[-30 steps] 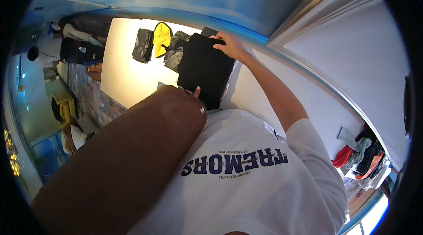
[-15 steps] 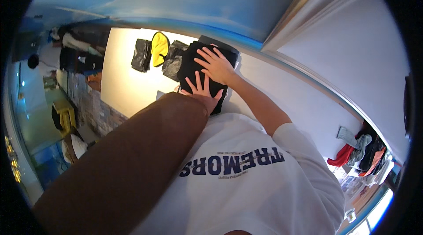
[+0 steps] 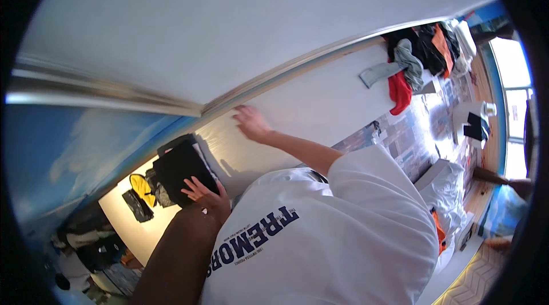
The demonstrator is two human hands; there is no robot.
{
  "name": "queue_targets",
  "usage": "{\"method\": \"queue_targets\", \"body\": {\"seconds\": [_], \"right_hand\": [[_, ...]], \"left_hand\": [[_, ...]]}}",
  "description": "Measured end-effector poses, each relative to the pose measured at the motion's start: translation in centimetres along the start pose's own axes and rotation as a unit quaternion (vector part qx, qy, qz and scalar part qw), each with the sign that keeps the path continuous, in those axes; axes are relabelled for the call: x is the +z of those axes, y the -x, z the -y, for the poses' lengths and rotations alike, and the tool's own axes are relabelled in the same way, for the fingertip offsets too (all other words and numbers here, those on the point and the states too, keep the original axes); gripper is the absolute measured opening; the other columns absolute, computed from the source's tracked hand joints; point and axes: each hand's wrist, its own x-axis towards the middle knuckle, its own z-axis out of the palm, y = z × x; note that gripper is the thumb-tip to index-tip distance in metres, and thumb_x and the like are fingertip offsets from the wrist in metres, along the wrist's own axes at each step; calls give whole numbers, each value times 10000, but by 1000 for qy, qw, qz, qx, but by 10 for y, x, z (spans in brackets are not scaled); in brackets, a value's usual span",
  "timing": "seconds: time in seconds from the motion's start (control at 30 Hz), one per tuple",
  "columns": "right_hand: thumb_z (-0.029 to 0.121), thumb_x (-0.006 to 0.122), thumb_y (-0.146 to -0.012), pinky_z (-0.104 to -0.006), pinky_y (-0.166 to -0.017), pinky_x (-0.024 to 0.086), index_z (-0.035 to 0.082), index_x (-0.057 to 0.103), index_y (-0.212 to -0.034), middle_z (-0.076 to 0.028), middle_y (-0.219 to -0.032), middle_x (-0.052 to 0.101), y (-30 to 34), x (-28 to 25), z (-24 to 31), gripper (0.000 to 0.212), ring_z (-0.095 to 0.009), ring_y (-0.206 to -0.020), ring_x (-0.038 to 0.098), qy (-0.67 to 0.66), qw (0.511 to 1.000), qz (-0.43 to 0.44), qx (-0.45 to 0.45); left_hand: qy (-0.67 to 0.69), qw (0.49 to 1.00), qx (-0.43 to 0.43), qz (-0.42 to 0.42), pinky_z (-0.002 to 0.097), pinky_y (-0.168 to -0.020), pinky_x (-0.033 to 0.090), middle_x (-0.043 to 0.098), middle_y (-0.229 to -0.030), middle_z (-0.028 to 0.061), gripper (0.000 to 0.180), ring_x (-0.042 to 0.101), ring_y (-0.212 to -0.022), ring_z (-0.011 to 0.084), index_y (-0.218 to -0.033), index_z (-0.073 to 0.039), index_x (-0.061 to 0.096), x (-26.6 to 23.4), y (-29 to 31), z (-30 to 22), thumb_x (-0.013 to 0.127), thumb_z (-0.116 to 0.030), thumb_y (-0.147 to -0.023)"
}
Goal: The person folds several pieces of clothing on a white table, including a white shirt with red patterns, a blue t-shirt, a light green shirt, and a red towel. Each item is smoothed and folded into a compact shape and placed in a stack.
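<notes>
My left hand (image 3: 209,199) lies with spread fingers on a stack of folded black garments (image 3: 178,169), near its front right corner. My right hand (image 3: 253,123) hovers over the pale tabletop (image 3: 309,111), to the right of the stack and apart from it. Its fingers are stretched out, somewhat blurred, with nothing in them. Left of the stack lie a shiny black folded piece (image 3: 159,188), a yellow item with a dark edge (image 3: 141,185) and another black folded bundle (image 3: 137,206).
A loose heap of clothes, with a grey garment (image 3: 407,64) and a red one (image 3: 400,93), lies at the table's far right end. A wall (image 3: 103,156) runs along the back. Beyond, at right, stand a white table (image 3: 460,122) and a pile of white cloth (image 3: 446,202).
My right hand has lifted off the black stack and moved right over the table. The left hand still touches the stack. My view has swung right, bringing the clothes heap closer to the middle.
</notes>
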Motion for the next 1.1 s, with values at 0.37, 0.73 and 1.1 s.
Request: {"method": "queue_targets", "body": {"seconds": [0.37,0.73,1.1], "right_hand": [[121,700,-880,-501,-1052,440,84,647,-1215,-173,-1295,590,257,-223,-226,342,-388,-1234,540,154,886,-249,360],[506,698,-948,-448,-697,551,13,706,-890,-159,-857,707,379,-430,-542,496,-317,-787,697,59,458,-499,733],[236,670,-970,-276,-597,432,93,686,-855,26,-745,607,235,-451,-411,184,-92,-646,543,-387,824,-236,340]], "left_hand": [[430,882,124,148,480,-1199,378,347,-1612,310,857,388,-1489,457,-1653,-22,156,26,-38,-229,656,-27,-956],[403,868,199,211,450,-1025,523,607,-1400,264,890,625,-1265,421,-1665,-61,106,51,-24,-392,653,-52,-964],[490,780,98,377,364,-988,540,697,-1299,195,671,684,-1205,297,-1589,-36,381,108,-1,-450,681,-241,-1024]]}}
